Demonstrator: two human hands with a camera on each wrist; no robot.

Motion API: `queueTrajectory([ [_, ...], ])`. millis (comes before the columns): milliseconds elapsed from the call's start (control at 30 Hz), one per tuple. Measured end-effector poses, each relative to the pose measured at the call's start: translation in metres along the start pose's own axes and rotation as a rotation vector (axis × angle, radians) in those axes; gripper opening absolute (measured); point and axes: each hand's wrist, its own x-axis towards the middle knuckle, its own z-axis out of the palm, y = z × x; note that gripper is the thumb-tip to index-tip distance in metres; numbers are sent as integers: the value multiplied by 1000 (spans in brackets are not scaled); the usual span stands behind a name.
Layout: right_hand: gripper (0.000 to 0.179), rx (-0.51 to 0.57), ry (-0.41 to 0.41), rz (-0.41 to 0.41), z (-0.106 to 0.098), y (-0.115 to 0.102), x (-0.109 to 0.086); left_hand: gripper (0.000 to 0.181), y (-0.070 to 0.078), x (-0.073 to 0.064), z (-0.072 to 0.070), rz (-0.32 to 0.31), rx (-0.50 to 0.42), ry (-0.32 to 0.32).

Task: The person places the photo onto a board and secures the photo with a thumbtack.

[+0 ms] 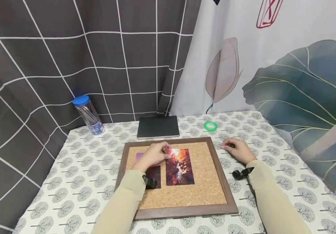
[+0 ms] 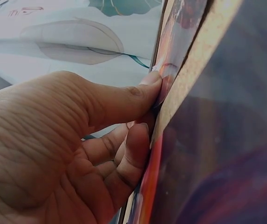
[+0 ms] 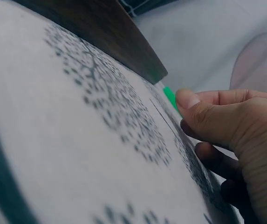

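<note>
A brown-framed corkboard (image 1: 209, 198) lies on the table. On its cork is a photo of a red rocky canyon with a stream (image 1: 180, 170). My left hand (image 1: 154, 155) is at this photo's upper left corner, and its thumb and fingers pinch the edge there in the left wrist view. A second photo, purple and dark (image 1: 155, 174), lies to the left, partly hidden by my left forearm. My right hand (image 1: 238, 149) rests just off the frame's right side, fingers loosely curled, with nothing visible in them.
Behind the board lies a black notebook (image 1: 158, 127). A green tape roll (image 1: 210, 126) is at the back right. To the back left stands a clear tube with a blue lid (image 1: 89, 115), holding thin sticks. Curtains hang beyond the tree-patterned tablecloth (image 1: 77, 191).
</note>
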Motion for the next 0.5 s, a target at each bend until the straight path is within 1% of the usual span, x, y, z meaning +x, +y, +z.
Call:
queueTrajectory([
  [200,16,23,-11,24,1,-9,3,26,0,1,-1,-8,-3,7],
  [333,18,47,-5,14,-2,-20,7,26,1,1,-2,6,3,11],
  [400,17,62,-21,-13,-4,-32,11,26,0,1,-1,7,3,3],
  [500,14,105,-76,-74,-4,-60,21,26,-3,0,1,16,19,5],
])
